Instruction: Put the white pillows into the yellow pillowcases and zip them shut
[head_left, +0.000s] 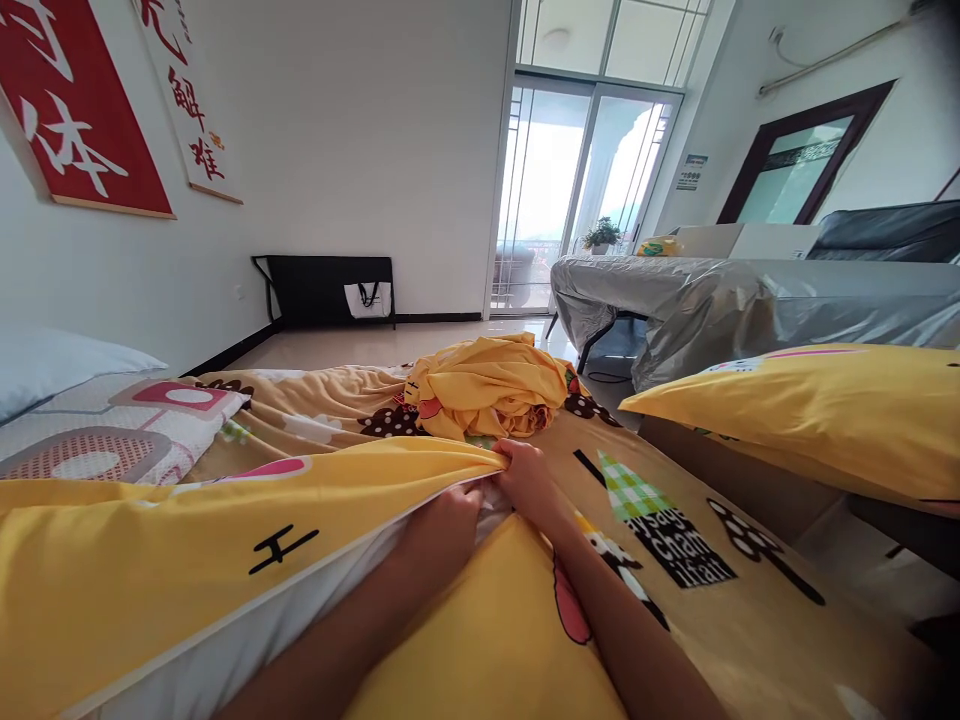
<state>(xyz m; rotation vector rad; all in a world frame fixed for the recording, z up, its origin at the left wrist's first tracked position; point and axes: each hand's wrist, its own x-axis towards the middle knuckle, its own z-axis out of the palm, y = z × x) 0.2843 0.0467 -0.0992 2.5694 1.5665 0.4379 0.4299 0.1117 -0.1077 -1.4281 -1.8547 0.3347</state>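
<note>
A yellow pillowcase (150, 560) with a white pillow (247, 640) inside lies across the bed in front of me. My left hand (442, 530) is pushed into the case's opening beside the white pillow, fingers hidden. My right hand (525, 475) is closed on the edge of the yellow case at its corner. A crumpled yellow cloth (487, 385) lies just beyond my hands on the patterned bedsheet (697, 560).
A second yellow pillow (810, 410) lies at the right. A patterned pillow (112, 430) and a white one (52, 365) are at the left. Beyond the bed are a silver-covered table (720, 300), a black folded table (322, 290) by the wall and glass balcony doors (577, 180).
</note>
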